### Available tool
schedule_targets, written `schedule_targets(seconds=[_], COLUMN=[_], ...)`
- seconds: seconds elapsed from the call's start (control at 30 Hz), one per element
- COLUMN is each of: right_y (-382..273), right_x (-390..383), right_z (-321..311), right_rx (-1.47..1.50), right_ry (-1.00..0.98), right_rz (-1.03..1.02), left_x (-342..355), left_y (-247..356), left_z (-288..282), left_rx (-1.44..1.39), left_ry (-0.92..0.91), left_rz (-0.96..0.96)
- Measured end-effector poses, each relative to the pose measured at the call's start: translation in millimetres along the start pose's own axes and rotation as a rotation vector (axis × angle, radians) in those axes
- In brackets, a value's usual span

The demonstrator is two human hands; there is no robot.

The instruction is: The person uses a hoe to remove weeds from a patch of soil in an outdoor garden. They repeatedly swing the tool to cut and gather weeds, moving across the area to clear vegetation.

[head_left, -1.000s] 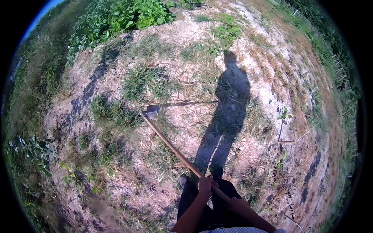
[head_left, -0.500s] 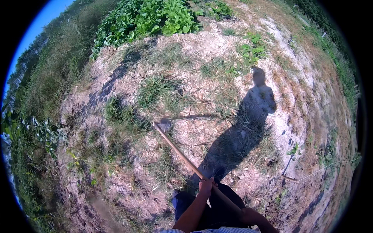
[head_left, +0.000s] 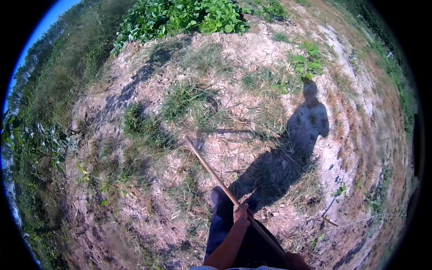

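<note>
A hoe with a long wooden handle (head_left: pixel 209 170) slants from my body up and left to the ground. Its metal blade (head_left: pixel 199 143) is low among dry grass, only partly distinct, just below a green grass tuft (head_left: pixel 184 102). My left hand (head_left: pixel 241 213) wraps round the middle of the handle, in front of my dark trousers. Nearer the lower edge, my right hand (head_left: pixel 293 260) closes on the handle's rear part; it is dim and partly cut off. My left shoe (head_left: pixel 217 196) stands beside the handle.
Leafy green plants (head_left: pixel 180 18) grow in a dense bed at the far side. Tall weeds (head_left: pixel 63 72) line the left. My shadow (head_left: pixel 288 148) falls across dry, grassy soil to the right. A small stick (head_left: pixel 330 222) with a thin string lies at the right, near a seedling (head_left: pixel 339 190).
My left foot has come forward beside the handle. Both hands and the hoe sit slightly farther right in view, and the blade shows less distinctly. My grip is unchanged.
</note>
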State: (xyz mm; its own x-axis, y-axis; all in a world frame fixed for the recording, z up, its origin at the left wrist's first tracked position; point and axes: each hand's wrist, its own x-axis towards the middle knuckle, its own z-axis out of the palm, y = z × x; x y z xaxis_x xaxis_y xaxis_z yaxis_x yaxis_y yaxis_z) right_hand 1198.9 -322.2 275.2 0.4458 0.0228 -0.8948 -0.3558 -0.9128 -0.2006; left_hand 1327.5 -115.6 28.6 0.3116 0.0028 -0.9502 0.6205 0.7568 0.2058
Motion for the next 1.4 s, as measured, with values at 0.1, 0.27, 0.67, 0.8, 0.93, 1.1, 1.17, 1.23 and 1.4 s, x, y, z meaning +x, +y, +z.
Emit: schedule_targets(seconds=[0.1, 0.27, 0.67, 0.8, 0.93, 1.1, 1.17, 1.23, 1.4], right_y=[7.8, -51.7, -43.0, -68.9, -45.9, -67.5, -102.9, -109.0, 2.9], right_x=[18.6, 72.2, -21.2, -12.6, 18.9, 72.3, 83.9, 82.0, 16.4], right_z=[6.0, -11.3, -28.4, -32.7, 4.3, -0.5, -22.5, -41.2, -37.6], right_rx=[-0.112, -0.133, -0.044, -0.020, -0.098, -0.104, -0.091, -0.098, -0.137], right_ry=[0.038, -0.045, 0.033, -0.009, 0.058, 0.037, 0.019, -0.040, -0.044], right_rz=[0.004, -0.015, 0.043, 0.069, 0.026, 0.023, 0.013, 0.065, 0.121], left_x=[-6.7, -18.6, 7.0, 7.4, 10.2, 17.6, 37.2, 42.3, 20.5], left_y=[30.8, 135.4, 36.6, 57.2, 92.5, 156.7, 174.8, 166.1, 15.0], left_z=[19.4, 32.6, 2.7, 10.8, 11.5, 25.4, 12.3, 8.5, 16.4], left_rx=[0.011, -0.181, 0.185, 0.139, 0.110, 0.047, 0.095, 0.104, 0.018], left_ry=[0.061, -0.055, 0.070, 0.019, 0.007, -0.016, 0.015, 0.032, 0.098], left_rz=[-0.014, 0.043, -0.062, -0.071, 0.028, 0.247, 0.364, 0.361, 0.061])
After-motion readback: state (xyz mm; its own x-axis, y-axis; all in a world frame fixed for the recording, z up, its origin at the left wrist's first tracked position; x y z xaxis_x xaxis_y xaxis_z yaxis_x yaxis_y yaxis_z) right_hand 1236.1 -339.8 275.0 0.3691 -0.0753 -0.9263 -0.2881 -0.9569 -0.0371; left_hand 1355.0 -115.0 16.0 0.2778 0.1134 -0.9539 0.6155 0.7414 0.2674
